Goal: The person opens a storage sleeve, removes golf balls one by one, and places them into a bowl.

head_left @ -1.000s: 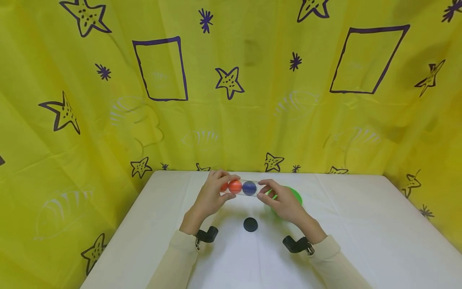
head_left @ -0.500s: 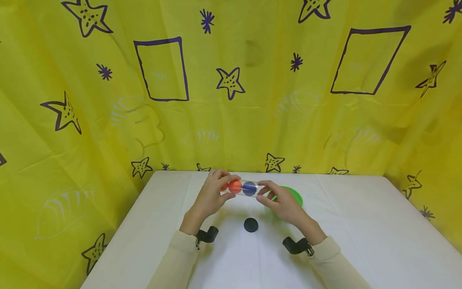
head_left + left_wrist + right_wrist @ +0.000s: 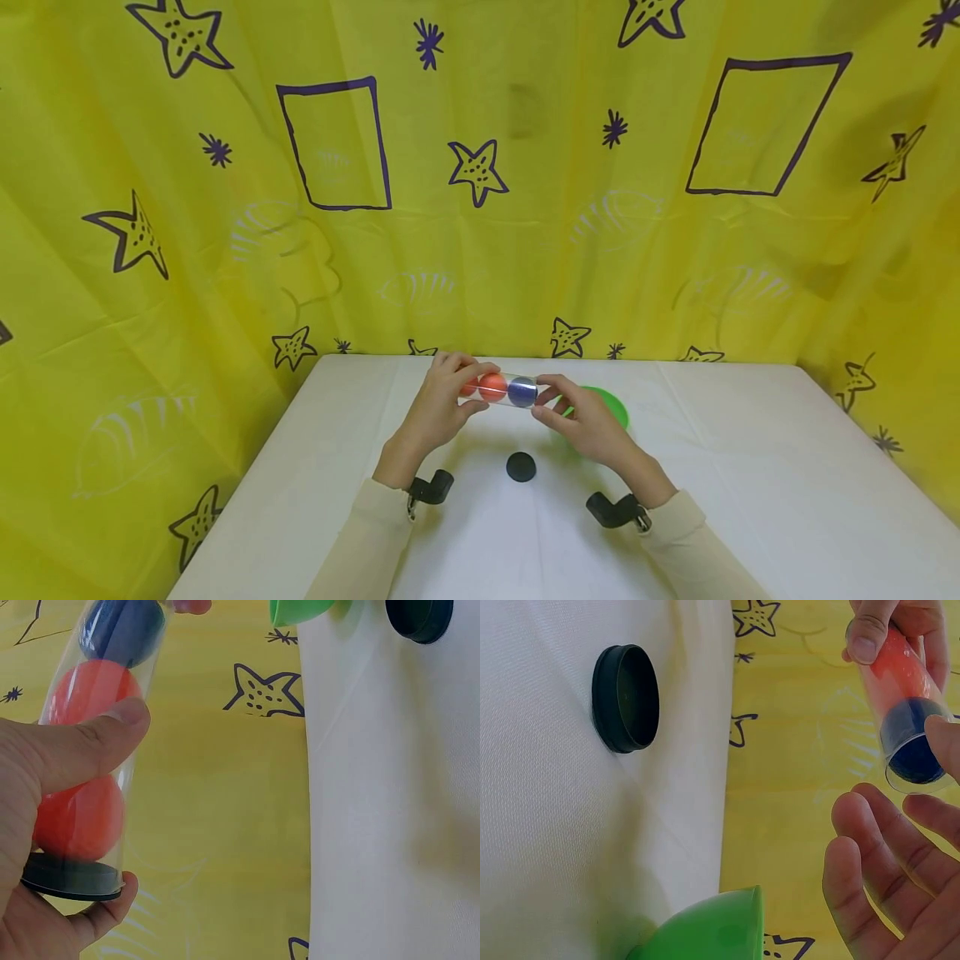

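A clear tube [image 3: 507, 402] is held sideways above the table in my left hand [image 3: 437, 402], thumb below and fingers above. Inside it sit two orange-red balls [image 3: 492, 387] and a dark blue ball [image 3: 522, 392] nearest the right end. A dark cap [image 3: 71, 877] closes the tube's left end, with a left finger beneath it in the left wrist view. The right end is uncapped. My right hand [image 3: 587, 418] is at that uncapped end, its thumb overlapping the tube near the rim in the right wrist view and the other fingers loosely bent beyond the opening.
A loose black cap [image 3: 521, 467] lies on the white table [image 3: 480, 533] between my forearms. Partly behind my right hand stands a green bowl [image 3: 617, 407]. A yellow curtain [image 3: 525, 250] with drawn stars hangs behind and at both sides.
The balls have slid slightly right inside the tube, bringing the blue one up to the uncapped end. Both hands have stayed almost where they were.
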Tool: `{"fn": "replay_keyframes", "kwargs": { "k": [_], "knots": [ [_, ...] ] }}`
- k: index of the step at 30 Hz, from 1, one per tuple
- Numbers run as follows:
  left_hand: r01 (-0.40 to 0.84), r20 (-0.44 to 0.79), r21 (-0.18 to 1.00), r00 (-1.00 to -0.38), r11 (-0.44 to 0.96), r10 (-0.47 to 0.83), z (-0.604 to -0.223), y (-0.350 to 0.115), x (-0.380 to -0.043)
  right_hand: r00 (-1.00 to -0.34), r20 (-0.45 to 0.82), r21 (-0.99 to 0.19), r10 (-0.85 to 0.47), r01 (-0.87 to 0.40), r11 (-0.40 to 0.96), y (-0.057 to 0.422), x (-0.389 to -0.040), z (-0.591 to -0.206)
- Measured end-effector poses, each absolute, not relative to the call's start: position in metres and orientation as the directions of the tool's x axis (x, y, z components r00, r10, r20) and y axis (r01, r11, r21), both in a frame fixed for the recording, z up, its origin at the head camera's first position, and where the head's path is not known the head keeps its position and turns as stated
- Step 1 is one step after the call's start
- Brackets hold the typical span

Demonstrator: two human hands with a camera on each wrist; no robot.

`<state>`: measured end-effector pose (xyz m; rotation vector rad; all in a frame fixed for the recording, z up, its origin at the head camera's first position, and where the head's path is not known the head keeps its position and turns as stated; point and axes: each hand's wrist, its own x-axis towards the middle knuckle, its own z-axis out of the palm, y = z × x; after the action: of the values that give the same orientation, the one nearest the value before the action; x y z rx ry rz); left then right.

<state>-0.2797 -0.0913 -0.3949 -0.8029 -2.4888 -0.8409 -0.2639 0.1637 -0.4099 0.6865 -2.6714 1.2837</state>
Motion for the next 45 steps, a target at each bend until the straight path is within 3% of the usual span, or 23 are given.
{"fn": "replay_keyframes", "kwargs": {
  "k": [20,45],
  "knots": [
    [0.641,0.549,0.43,-0.745,0.636,0.379,-0.3997,-0.0946,-0.2855,-0.92,0.248,-0.699,-0.303,-0.387,0.602,0.1702,-0.2643,-0.4076],
    [0.615,0.506,0.474,-0.776,0.63,0.377,-0.3996,-0.0943,-0.284,-0.912,0.275,-0.688,-0.303,-0.407,0.601,0.1727,-0.266,-0.4075]
  ]
}}
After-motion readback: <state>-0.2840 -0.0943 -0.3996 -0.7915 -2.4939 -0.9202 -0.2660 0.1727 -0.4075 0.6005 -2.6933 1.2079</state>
